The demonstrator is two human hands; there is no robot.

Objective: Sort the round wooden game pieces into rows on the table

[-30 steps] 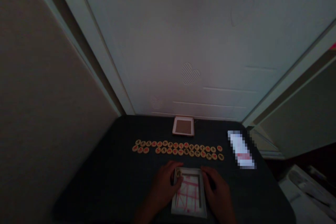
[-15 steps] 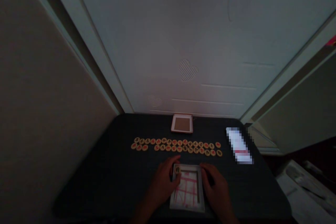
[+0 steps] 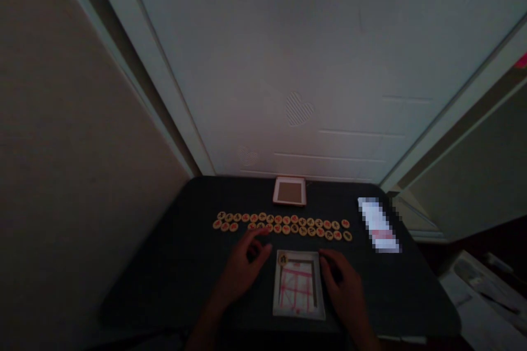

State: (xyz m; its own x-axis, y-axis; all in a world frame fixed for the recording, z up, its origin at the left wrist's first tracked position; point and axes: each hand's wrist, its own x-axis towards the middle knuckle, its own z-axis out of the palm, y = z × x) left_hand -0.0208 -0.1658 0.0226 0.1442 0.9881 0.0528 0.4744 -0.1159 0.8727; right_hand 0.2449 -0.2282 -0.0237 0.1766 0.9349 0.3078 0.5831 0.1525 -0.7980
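Note:
My left hand [image 3: 246, 261] is over the dark table, left of a shallow box. Its thumb and forefinger are apart, and nothing shows between them. The forefinger reaches to the front row of round xiangqi pieces [image 3: 311, 231], covering part of it. On the upper left corner of the box [image 3: 298, 316] lies one xiangqi piece [image 3: 282, 259] with a dark character. Paper with red lines is inside the box. My right hand [image 3: 342, 281] is curled at the box's right side, its fingertips on the upper right corner.
Two rows of pieces with red or dark characters run across the table [image 3: 185, 263]. Behind them a box lid [image 3: 290, 203] lies against the white panel. A blurred bright phone-like object [image 3: 379, 226] is at the right. Beyond the table's right edge is pale clutter [image 3: 481, 296].
My left hand has let go of the piece on the box corner and moved left and away toward the rows. My right hand stays at the box. The view has shifted slightly.

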